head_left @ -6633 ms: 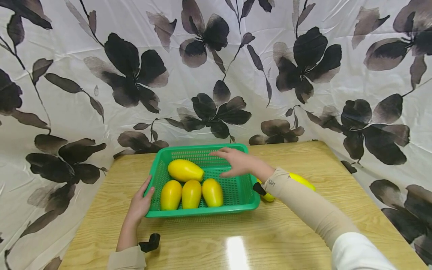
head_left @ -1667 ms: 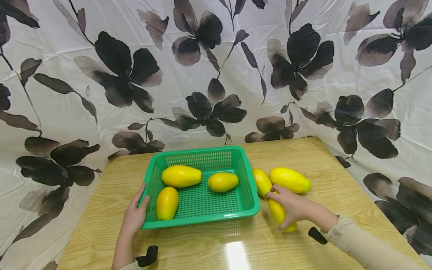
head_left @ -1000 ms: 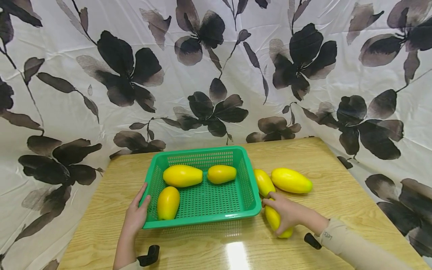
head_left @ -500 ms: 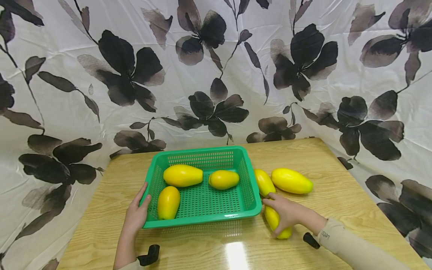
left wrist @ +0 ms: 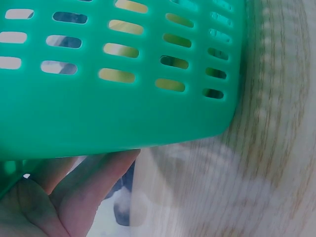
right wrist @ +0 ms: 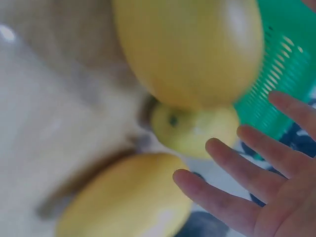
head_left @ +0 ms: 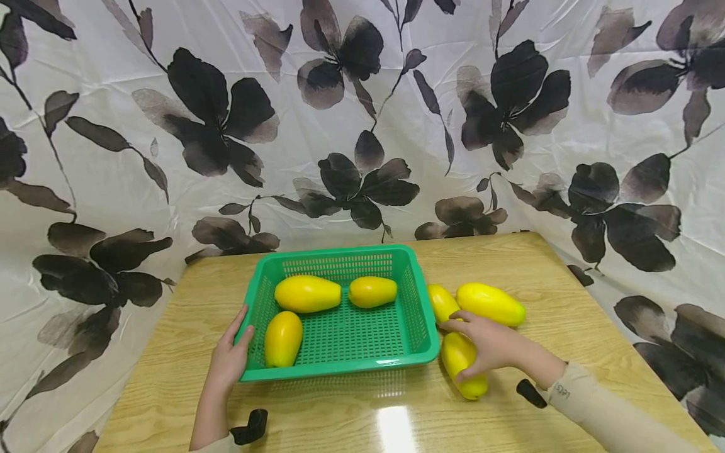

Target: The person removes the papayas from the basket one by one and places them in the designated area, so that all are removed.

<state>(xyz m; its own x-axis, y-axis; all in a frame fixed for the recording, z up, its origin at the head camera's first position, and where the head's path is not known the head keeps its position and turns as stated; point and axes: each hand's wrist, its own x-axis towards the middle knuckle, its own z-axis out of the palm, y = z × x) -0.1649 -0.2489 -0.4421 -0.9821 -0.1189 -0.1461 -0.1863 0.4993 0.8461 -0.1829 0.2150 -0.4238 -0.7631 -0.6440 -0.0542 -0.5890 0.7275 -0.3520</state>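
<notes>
My left hand [head_left: 228, 358] holds the left rim of a green plastic basket [head_left: 340, 372], thumb over the edge; in the left wrist view, fingers [left wrist: 94, 182] lie behind the basket's corner. Three oblong yellow papaya-like fruits are inside: one back left [head_left: 308, 294], one back right [head_left: 372, 292], one front left [head_left: 283, 340]. My right hand [head_left: 493, 343] hovers over a yellow fruit [head_left: 461, 362] at the basket's front right corner. In the right wrist view its fingers [right wrist: 222, 202] are straight and spread, apart from the fruits.
Two more yellow fruits lie on the wooden table [head_left: 317, 421] right of the basket: one against its side [head_left: 440, 302], one farther right with a greenish tip [head_left: 491, 303]. White flower-printed cloth [head_left: 419, 113] hangs behind the table.
Of four fruits earlier in the basket, three remain, rearranged. My right hand, earlier over the basket, then gripped the front fruit outside, shifted it toward the basket, and has now let go.
</notes>
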